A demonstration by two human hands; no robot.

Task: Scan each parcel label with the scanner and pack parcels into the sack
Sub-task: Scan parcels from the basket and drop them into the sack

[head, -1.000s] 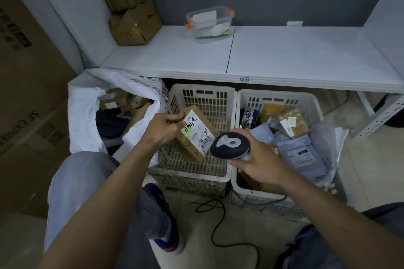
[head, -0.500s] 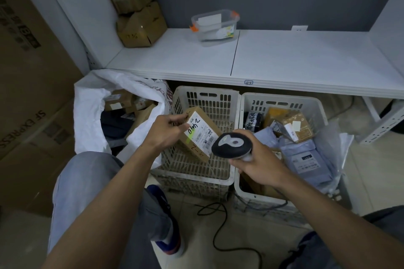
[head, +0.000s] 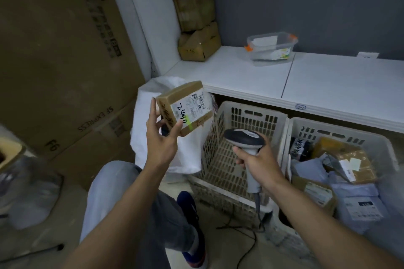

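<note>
From my head camera, my left hand (head: 161, 135) held a small cardboard parcel (head: 185, 107) up in the air, pinched by its near end, with the thumb at the edge of the top face and the fingers curled against the left side. The parcel was tilted, and its white shipping label (head: 192, 106) faced up toward me, with handwritten digits and a green mark at its near edge. It sat in front of the white sack (head: 142, 129), which stood open on the floor just behind and below it; I could not tell whether the two touched.

My right hand (head: 256, 159) was wrapped round the grey handle of the barcode scanner (head: 243, 137), whose dark head was turned toward the parcel but well apart from it. Its cable (head: 251, 242) trailed down to the floor.

Behind the scanner sat a white slotted basket (head: 247, 116), and just to its right a second basket (head: 328, 125) held more parcels: grey mailer bags (head: 354, 201) and a brown box (head: 347, 159).

Both baskets stood under the white counter (head: 240, 72). On it were a clear plastic tub (head: 271, 48) and, at the left end, stacked worn cartons (head: 196, 28). A large carton (head: 65, 50) printed "SF EXPRESS" stood to my left.
</note>
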